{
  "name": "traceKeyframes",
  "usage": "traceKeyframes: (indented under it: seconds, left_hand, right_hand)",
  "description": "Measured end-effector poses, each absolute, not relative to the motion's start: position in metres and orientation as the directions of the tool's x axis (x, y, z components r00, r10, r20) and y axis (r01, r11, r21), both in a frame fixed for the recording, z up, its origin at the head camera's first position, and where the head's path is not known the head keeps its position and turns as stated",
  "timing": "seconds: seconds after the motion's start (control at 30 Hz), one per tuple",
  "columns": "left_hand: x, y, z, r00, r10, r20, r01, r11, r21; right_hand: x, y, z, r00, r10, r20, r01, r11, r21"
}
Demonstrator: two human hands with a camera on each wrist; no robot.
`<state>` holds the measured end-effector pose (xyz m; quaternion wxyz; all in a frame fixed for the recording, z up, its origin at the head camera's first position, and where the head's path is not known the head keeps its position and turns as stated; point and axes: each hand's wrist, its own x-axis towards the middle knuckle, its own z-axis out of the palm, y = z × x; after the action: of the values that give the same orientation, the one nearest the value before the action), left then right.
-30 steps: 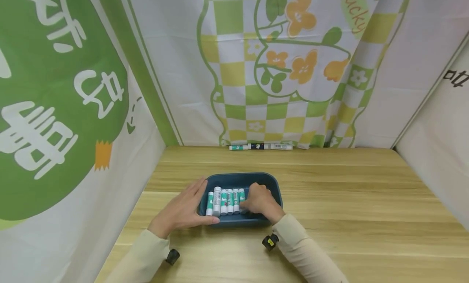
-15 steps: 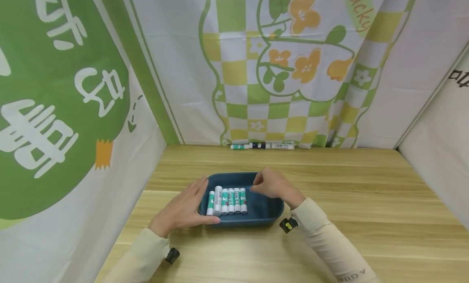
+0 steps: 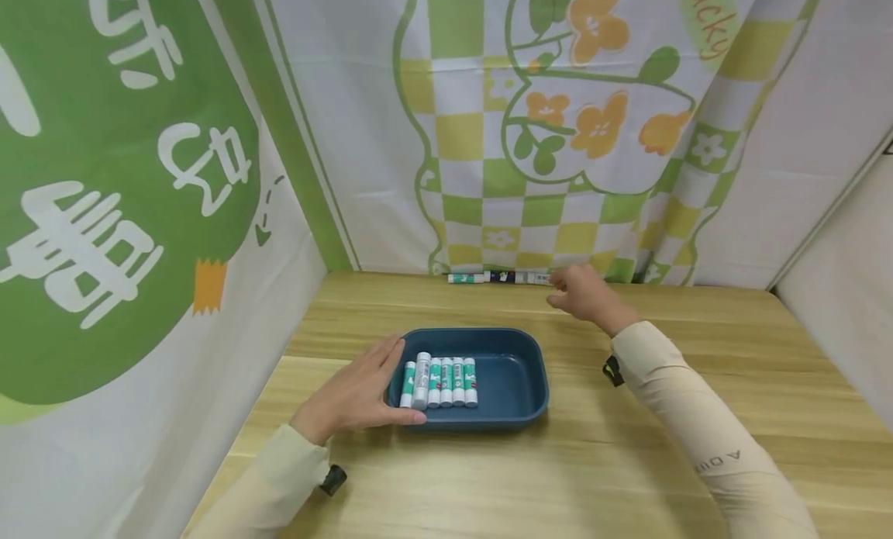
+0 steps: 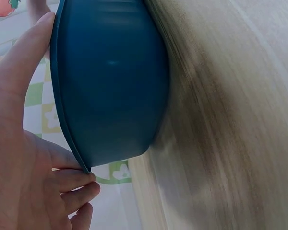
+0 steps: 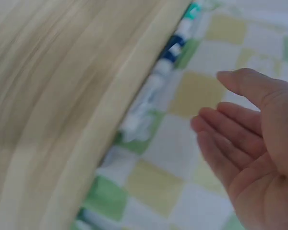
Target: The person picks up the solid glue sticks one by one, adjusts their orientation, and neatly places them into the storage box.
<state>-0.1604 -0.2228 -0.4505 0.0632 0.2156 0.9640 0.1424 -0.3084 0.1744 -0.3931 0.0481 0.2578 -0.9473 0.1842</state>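
A dark blue plastic tray [image 3: 512, 380] stands on the table with several glue sticks [image 3: 447, 382] side by side in its left half. Most have green-and-white labels; one is larger and whiter. My left hand [image 3: 359, 388] rests at the tray's left end, thumb along the near rim and fingers at the far corner; the left wrist view shows the thumb and fingertips [image 4: 89, 176] against the rim. My right hand [image 3: 589, 295] is beside the right end of a row of glue sticks [image 3: 499, 277] along the back edge: green, navy and white. Its fingers are loosely bent and hold nothing.
The wooden table [image 3: 670, 415] extends to the right of the tray and in front of it. A checkered, flower-printed curtain [image 3: 544, 174] hangs behind the back edge. A green-and-white printed cloth [image 3: 125, 198] covers the left side.
My right hand has left the glue sticks in the tray and moved right and away to the row at the back edge. The left hand stays at the tray. The view has shifted slightly.
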Motion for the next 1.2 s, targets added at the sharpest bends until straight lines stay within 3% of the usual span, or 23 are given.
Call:
traceKeyframes:
  seconds: [0.3,0.6,0.83,1.2]
  left_hand:
    - [-0.157,-0.224,-0.452,-0.895,0.438,-0.086,0.397,0.869,0.297]
    - [-0.159,-0.217,-0.453,-0.896,0.432,-0.101,0.387,0.872,0.300]
    - [-0.160,-0.214,-0.449,-0.895,0.432,-0.111,0.383,0.871,0.307]
    - [-0.158,-0.220,-0.442,-0.909,0.402,-0.110,0.358,0.888,0.288]
  right_hand:
    - [-0.354,0.197,-0.436,-0.885,-0.428,0.184,-0.466,0.829,-0.309]
    - [-0.371,0.208,-0.462,-0.916,-0.372,0.146,-0.398,0.884,-0.244]
    - [-0.382,0.210,-0.466,-0.956,-0.286,0.065,-0.294,0.926,-0.238]
    - [-0.396,0.199,-0.463,-0.941,-0.327,0.084,-0.337,0.924,-0.179]
